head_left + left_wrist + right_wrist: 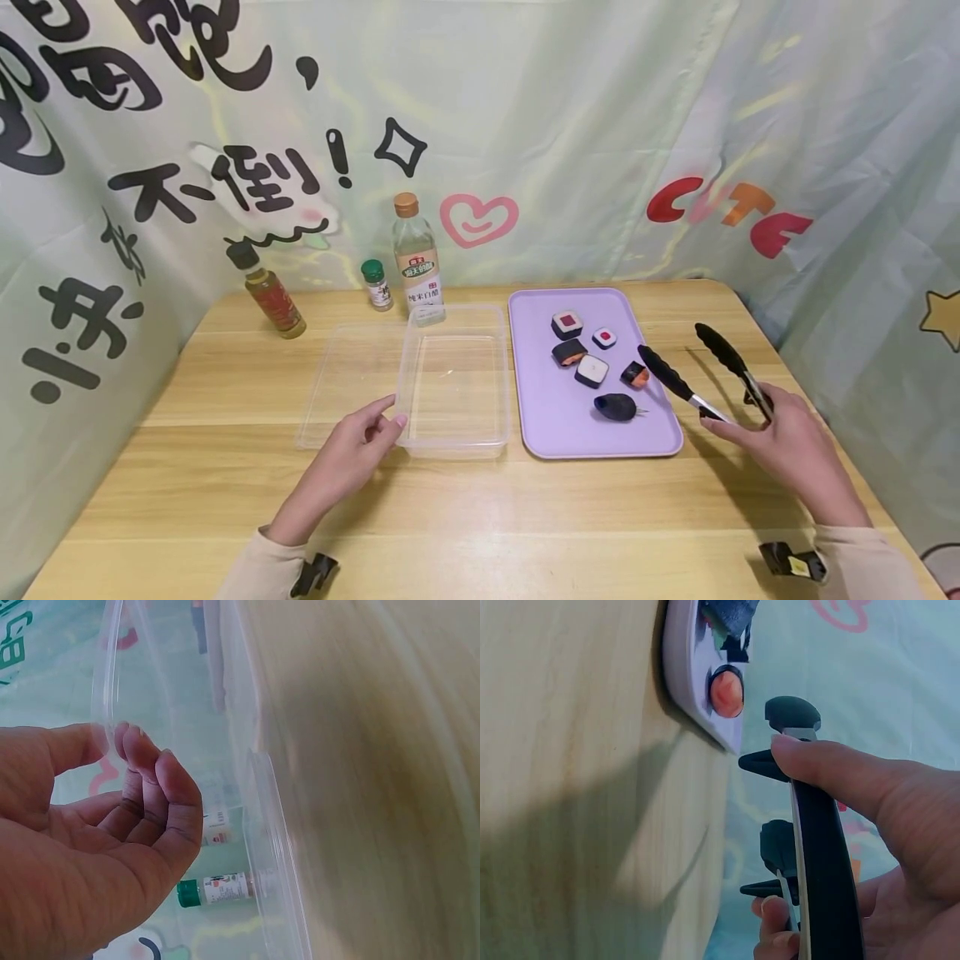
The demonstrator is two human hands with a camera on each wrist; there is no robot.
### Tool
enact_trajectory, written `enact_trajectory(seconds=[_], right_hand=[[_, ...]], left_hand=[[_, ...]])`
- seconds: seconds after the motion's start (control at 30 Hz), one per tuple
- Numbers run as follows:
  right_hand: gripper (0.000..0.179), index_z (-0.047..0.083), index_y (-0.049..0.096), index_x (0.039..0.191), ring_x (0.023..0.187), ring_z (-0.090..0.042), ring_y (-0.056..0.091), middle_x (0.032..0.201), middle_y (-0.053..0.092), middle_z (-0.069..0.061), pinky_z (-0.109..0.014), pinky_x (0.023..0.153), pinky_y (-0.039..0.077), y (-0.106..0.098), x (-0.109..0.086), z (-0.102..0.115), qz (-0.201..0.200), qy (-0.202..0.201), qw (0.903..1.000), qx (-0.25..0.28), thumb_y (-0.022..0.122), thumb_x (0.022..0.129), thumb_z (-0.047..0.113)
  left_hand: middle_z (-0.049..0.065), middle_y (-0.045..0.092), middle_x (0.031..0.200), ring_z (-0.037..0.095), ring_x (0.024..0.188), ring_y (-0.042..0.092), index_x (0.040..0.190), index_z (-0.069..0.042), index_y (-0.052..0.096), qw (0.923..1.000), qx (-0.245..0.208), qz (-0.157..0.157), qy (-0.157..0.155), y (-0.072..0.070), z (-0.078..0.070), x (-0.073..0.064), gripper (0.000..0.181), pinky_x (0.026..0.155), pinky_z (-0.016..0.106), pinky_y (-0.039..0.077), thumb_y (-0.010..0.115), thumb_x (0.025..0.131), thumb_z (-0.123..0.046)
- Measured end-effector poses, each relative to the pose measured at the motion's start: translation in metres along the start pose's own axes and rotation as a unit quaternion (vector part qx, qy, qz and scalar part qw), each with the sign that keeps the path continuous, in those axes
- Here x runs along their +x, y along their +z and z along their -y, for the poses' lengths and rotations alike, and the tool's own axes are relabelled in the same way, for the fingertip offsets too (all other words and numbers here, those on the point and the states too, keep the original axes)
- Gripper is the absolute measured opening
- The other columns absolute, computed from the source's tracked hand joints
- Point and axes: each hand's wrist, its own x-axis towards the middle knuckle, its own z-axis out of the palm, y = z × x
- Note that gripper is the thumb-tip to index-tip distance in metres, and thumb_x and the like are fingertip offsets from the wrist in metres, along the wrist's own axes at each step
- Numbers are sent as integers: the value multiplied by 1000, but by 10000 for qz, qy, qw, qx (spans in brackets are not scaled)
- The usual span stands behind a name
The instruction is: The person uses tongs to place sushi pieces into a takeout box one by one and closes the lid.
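Note:
My left hand (358,447) pinches the left rim of a clear plastic container (454,442) between thumb and fingertips. In the left wrist view the thumb and fingertips meet at that rim. My right hand (787,446) grips black-tipped metal tongs (821,862), whose arms are spread apart with nothing between them. The tongs' left tip (663,372) overlaps the right edge of a lilac tray (543,417). On the tray lie several sushi pieces, among them a white-topped roll (592,372), a dark-wrapped orange piece (636,375) and a black, pointed-oval piece (617,407).
A flat clear lid (345,375) lies left of the container, partly behind it. At the back stand a clear bottle with an orange cap (418,258), a green-capped shaker (377,286) and a dark-capped oil bottle (272,293). A printed curtain (585,125) hangs behind the wooden table (450,533).

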Motion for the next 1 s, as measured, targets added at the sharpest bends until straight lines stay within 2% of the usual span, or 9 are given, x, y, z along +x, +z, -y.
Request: enact_trajectory(seconds=[0.17, 0.27, 0.37, 0.57, 0.7, 0.83, 1.0], right_hand=[[63, -2, 62, 111, 72, -27, 50, 85, 57, -16, -36, 59, 38, -1, -2, 5, -37, -152, 9999, -42, 88, 77, 45], [70, -4, 61, 122, 74, -26, 50, 86, 58, -15, -36, 60, 39, -3, -2, 7, 30, -176, 9998, -42, 87, 79, 45], [71, -4, 61, 124, 74, -26, 50, 85, 59, -14, -37, 60, 40, -3, -3, 9, 131, -208, 9997, -55, 86, 80, 46], [87, -10, 56, 134, 70, -21, 51, 92, 62, -17, -39, 63, 43, -3, -5, 13, 417, -216, 9988, -149, 87, 77, 49], [82, -6, 61, 131, 67, -19, 50, 87, 63, -15, -39, 61, 42, -2, -5, 16, 354, -334, 9987, -169, 88, 75, 47], [73, -2, 65, 126, 62, -17, 48, 73, 55, -4, -35, 57, 37, -2, -4, 17, 338, -413, 9984, -177, 89, 75, 44], [73, -5, 65, 127, 61, -17, 45, 67, 49, -1, -35, 56, 35, -2, -2, 18, 367, -472, 9979, -264, 91, 74, 40]], left_hand=[[9, 63, 84, 16, 67, 54, 146, 6, 48, 10000, 3, 13, -10, 0, 0, 0, 52, 58, 26, 45, 59, 105, -23], [9, 64, 84, 16, 67, 54, 146, 6, 48, 10000, 9, 39, -5, 0, 0, 0, 52, 58, 26, 45, 59, 105, -25], [10, 64, 84, 16, 67, 54, 147, 5, 47, 10000, 0, 55, -10, 0, 0, 0, 53, 57, 26, 45, 59, 105, -25], [10, 63, 83, 16, 65, 53, 147, 5, 47, 10000, -38, 53, -27, 0, 0, 0, 52, 56, 26, 44, 59, 105, -23], [11, 63, 82, 15, 65, 53, 147, 5, 47, 10000, -46, 43, -26, 0, 0, 0, 52, 55, 26, 44, 59, 105, -23], [11, 62, 82, 15, 65, 52, 147, 6, 47, 10000, -55, 43, -30, 0, -1, 0, 52, 56, 25, 44, 59, 105, -23], [11, 62, 82, 15, 65, 52, 147, 5, 47, 9999, -59, 63, -53, 0, -1, -1, 52, 56, 25, 43, 59, 105, -23]])
